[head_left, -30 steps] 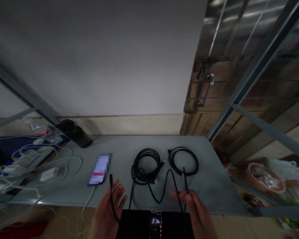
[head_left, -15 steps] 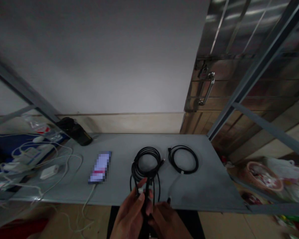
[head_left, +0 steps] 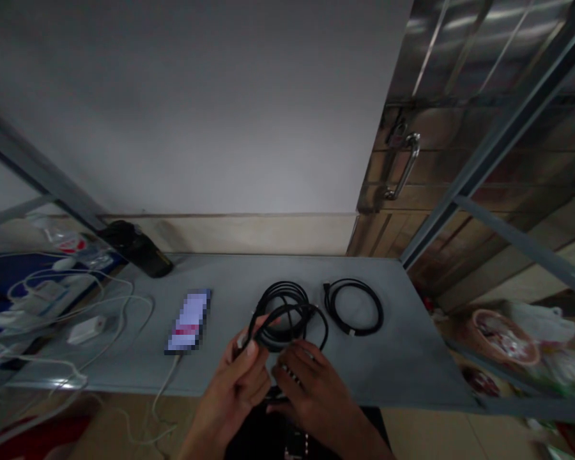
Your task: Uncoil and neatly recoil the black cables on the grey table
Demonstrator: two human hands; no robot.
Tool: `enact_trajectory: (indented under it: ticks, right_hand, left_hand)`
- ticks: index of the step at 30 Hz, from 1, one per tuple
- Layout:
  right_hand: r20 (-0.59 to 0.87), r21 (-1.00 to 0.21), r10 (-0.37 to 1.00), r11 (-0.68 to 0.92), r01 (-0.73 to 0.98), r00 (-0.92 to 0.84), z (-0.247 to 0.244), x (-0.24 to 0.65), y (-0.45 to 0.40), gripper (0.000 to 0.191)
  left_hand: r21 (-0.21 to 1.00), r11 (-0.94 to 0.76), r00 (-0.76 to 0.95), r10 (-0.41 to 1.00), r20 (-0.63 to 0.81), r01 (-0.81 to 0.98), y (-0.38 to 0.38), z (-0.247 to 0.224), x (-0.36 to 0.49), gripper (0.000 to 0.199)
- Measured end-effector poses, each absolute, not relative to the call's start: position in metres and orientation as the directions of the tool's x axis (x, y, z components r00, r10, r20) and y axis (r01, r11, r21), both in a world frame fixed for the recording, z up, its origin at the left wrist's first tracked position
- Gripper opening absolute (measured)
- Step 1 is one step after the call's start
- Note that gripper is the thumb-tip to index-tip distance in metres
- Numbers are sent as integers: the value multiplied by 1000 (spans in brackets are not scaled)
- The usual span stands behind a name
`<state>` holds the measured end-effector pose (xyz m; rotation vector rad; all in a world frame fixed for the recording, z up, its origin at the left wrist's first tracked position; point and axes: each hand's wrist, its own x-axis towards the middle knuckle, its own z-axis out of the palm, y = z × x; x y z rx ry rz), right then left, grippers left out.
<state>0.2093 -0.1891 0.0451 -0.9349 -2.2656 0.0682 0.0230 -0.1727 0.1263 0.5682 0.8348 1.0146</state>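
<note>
Near the front edge of the grey table, my left hand (head_left: 242, 377) is closed round strands of a black cable (head_left: 283, 291). The cable's coiled part lies on the table just beyond my hands, and a loose loop bends out to the right. My right hand (head_left: 306, 380) is beside it with curled fingers, at the lower strands of the same cable. A second, smaller black cable coil (head_left: 379, 305) lies flat to the right, touched by neither hand.
A phone (head_left: 189, 321) with a white cord lies left on the table (head_left: 412, 358). Further left are a white adapter (head_left: 87, 329), tangled white cords, a black bottle (head_left: 141, 250) and a clear bottle (head_left: 71, 243). A basket (head_left: 476, 332) stands at the right.
My left hand has moved slightly left and my right hand forward. Some strands of the held cable have shifted, and a loop now spreads to the right over the coil.
</note>
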Motion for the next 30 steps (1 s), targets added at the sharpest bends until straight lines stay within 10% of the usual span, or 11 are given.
enact_trajectory:
  ticks: [3, 7, 12, 18, 30]
  right_hand:
    - [525, -228, 624, 758, 611, -578, 41, 204, -172, 6]
    - [433, -151, 639, 746, 648, -635, 32, 205, -147, 10]
    - [397, -125, 709, 671, 731, -583, 19, 219, -112, 10]
    - [422, -273, 790, 579, 768, -445, -2, 222, -104, 31]
    - [654, -474, 706, 662, 581, -272, -37, 210, -242, 30]
  left_hand:
    - [742, 459, 369, 879, -300, -489, -152, 117, 13, 53]
    - [833, 428, 403, 872, -278, -352, -117, 103, 9, 50]
    - [994, 76, 58, 995, -80, 75, -68, 72, 7, 61]
    - [907, -83, -179, 969, 170, 412, -41, 16, -8, 72]
    - [686, -295, 11, 923, 385, 665, -101, -16, -10, 41]
